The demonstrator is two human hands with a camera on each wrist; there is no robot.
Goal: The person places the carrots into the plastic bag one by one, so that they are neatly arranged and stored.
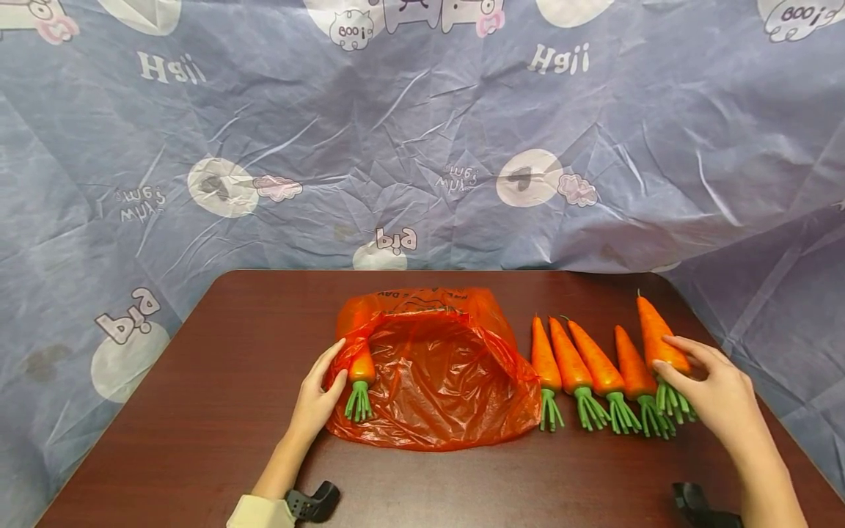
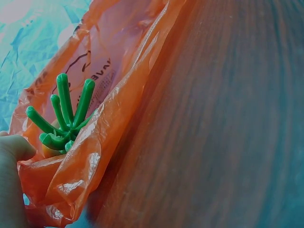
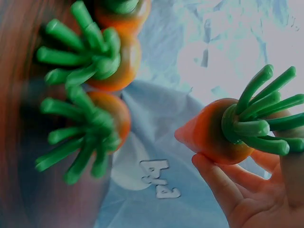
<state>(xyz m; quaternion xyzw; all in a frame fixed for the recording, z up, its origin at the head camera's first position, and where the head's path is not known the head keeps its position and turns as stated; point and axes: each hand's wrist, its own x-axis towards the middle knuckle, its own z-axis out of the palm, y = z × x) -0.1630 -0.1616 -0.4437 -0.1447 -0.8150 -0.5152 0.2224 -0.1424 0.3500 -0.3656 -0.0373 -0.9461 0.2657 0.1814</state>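
Beyond both sets of fingers, wrinkled grey-blue cloth (image 1: 409, 139) with printed lettering; beneath them, dark reddish-brown table (image 1: 198, 403). Right hand (image 1: 719, 381) pinching a held carrot (image 1: 656, 337) near its thick end, thumb and fingers on opposite sides, tip pointing away from the person, green tops trailing on the near side of the fingertips. Just left of these fingers, four carrots (image 1: 594, 358) in a row, tips away too; past them, farther left, red bag (image 1: 455, 389) with mouth facing the person. Key relation, by judgement: held carrot well apart from that mouth, row lying between, long axis running roughly along the bag's depth. Left hand (image 1: 317, 400) nearer the bag, curled round its left side (fingertips partly hidden, so firmness hard to tell), bagged carrot (image 1: 361, 367) right beside. Close to the right fingers, table's right edge; more room left of the left fingers.
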